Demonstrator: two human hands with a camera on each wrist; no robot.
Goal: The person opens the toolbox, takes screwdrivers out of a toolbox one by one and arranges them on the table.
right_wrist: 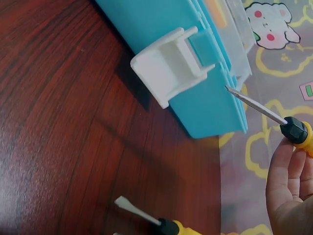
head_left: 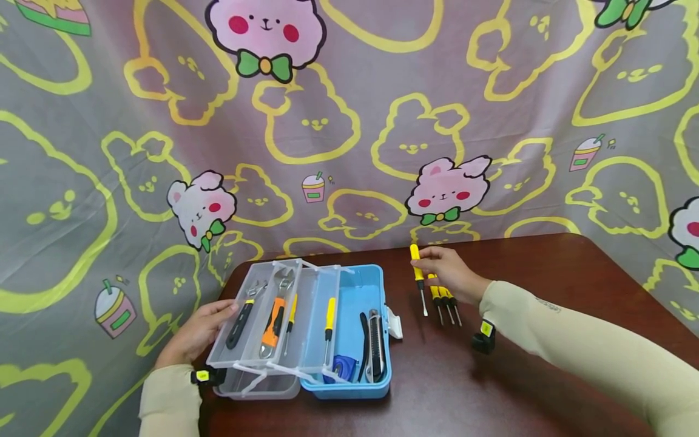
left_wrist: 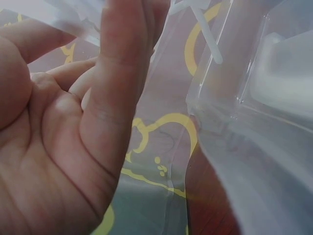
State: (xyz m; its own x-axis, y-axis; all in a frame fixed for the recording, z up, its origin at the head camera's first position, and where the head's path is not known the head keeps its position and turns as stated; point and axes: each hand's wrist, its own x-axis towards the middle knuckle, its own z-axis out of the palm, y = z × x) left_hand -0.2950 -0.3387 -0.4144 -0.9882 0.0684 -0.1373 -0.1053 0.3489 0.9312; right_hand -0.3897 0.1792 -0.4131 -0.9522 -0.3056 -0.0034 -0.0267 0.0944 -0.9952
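My right hand (head_left: pixel 450 273) pinches a yellow-and-black screwdriver (head_left: pixel 417 264) by its handle, blade pointing down, just right of the blue toolbox (head_left: pixel 377 279). In the right wrist view, the tip of the held screwdriver (right_wrist: pixel 293 129) appears in front of the box's side. Several similar screwdrivers (head_left: pixel 445 297) lie on the table below that hand. My left hand (head_left: pixel 196 331) grips the left edge of the clear fold-out tray (head_left: pixel 218 358). That tray carries an adjustable wrench (head_left: pixel 238 321) and an orange-handled wrench (head_left: pixel 273 321). Two screwdrivers (head_left: pixel 330 318) lie in the tray section beside it.
Inside the box's base are a utility knife (head_left: pixel 375 346), a blue tape measure (head_left: pixel 343 367) and a black strip (head_left: pixel 364 340). A white latch (head_left: pixel 394 323) sticks out on the box's right side. The brown table (head_left: pixel 491 388) meets a patterned cloth (head_left: pixel 349 139) behind.
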